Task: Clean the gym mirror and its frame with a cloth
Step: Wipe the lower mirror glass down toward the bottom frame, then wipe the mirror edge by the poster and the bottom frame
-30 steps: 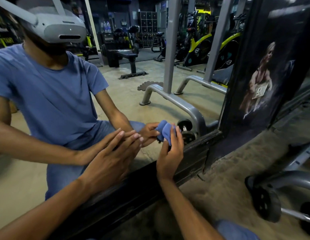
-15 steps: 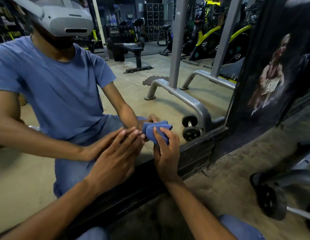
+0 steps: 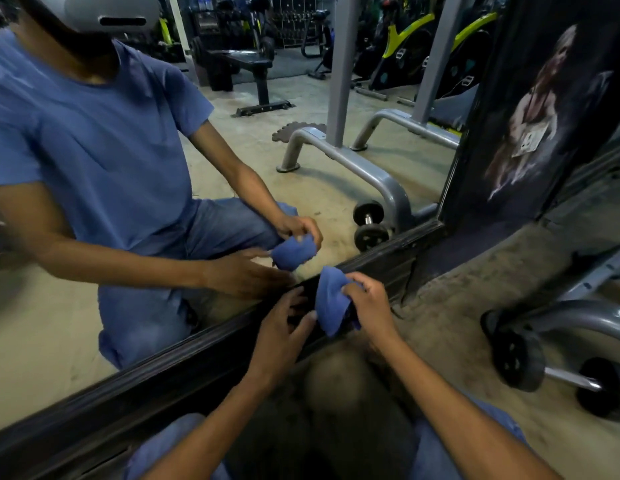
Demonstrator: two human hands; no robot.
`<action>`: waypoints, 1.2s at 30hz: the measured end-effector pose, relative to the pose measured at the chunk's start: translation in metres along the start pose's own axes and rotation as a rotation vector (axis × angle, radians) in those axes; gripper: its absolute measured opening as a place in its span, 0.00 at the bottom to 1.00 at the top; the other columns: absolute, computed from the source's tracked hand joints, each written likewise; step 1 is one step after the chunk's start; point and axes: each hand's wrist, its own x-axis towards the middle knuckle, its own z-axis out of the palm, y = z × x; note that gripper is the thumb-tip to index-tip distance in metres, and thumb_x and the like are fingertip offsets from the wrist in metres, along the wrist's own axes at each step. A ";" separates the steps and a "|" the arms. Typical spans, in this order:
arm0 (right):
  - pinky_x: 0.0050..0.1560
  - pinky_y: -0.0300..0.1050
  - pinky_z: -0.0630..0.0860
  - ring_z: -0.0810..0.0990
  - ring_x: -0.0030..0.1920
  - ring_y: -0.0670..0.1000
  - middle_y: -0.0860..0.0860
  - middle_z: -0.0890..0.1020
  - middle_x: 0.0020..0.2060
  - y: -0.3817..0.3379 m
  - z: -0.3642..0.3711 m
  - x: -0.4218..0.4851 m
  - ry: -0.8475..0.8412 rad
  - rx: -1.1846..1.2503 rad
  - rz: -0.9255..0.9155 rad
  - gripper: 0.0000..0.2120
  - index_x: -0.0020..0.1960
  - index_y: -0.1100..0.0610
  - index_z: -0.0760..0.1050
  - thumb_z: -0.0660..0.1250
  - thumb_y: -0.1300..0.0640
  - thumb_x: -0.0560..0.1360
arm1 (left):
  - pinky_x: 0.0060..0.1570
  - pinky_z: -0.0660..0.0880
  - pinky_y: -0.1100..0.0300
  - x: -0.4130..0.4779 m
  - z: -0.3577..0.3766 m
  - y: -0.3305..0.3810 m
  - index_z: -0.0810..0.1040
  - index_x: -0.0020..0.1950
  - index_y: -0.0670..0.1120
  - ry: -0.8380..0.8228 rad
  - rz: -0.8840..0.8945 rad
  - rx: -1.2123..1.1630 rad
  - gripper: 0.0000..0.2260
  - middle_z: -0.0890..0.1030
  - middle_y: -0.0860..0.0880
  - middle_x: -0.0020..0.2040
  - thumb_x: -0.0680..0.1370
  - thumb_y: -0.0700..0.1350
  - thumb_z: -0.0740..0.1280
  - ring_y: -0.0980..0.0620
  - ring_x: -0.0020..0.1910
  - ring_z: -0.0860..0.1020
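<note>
Blue cloth (image 3: 331, 301) bunched, long axis roughly vertical, pinched in right hand (image 3: 370, 306) just above the dark frame (image 3: 204, 355). Left hand (image 3: 280, 337) relaxed, fingers apparently touching cloth.

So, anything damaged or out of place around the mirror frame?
Possibly: a thin dark line, perhaps a crack, runs down the wall base at the black frame's lower right corner. The right hand holds the blue cloth.
</note>
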 end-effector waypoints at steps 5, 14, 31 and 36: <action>0.38 0.43 0.75 0.79 0.39 0.50 0.52 0.82 0.37 0.016 -0.002 -0.028 -0.046 0.155 0.323 0.11 0.42 0.54 0.80 0.66 0.56 0.82 | 0.57 0.81 0.48 0.005 0.033 0.000 0.84 0.57 0.46 -0.076 -0.399 -0.417 0.08 0.87 0.43 0.54 0.84 0.49 0.70 0.44 0.55 0.84; 0.32 0.41 0.78 0.82 0.34 0.48 0.60 0.82 0.40 0.003 -0.028 -0.063 -0.195 0.121 0.363 0.07 0.51 0.58 0.79 0.69 0.54 0.83 | 0.44 0.79 0.58 -0.025 0.041 0.018 0.85 0.56 0.44 -0.007 -0.473 -0.510 0.06 0.87 0.48 0.48 0.82 0.46 0.72 0.52 0.46 0.85; 0.47 0.32 0.78 0.82 0.47 0.36 0.48 0.83 0.50 -0.131 -0.078 -0.184 -0.287 -0.175 0.621 0.12 0.57 0.55 0.77 0.72 0.68 0.79 | 0.42 0.77 0.57 -0.138 -0.027 0.147 0.80 0.49 0.34 -0.242 -0.739 -0.242 0.13 0.82 0.38 0.41 0.81 0.45 0.75 0.51 0.40 0.80; 0.50 0.30 0.76 0.81 0.51 0.35 0.51 0.83 0.54 -0.287 -0.094 -0.196 -0.353 -0.193 0.589 0.15 0.62 0.58 0.77 0.71 0.69 0.78 | 0.44 0.74 0.50 -0.152 -0.115 0.281 0.79 0.47 0.32 -0.205 -0.719 -0.291 0.24 0.79 0.32 0.41 0.79 0.55 0.76 0.48 0.40 0.78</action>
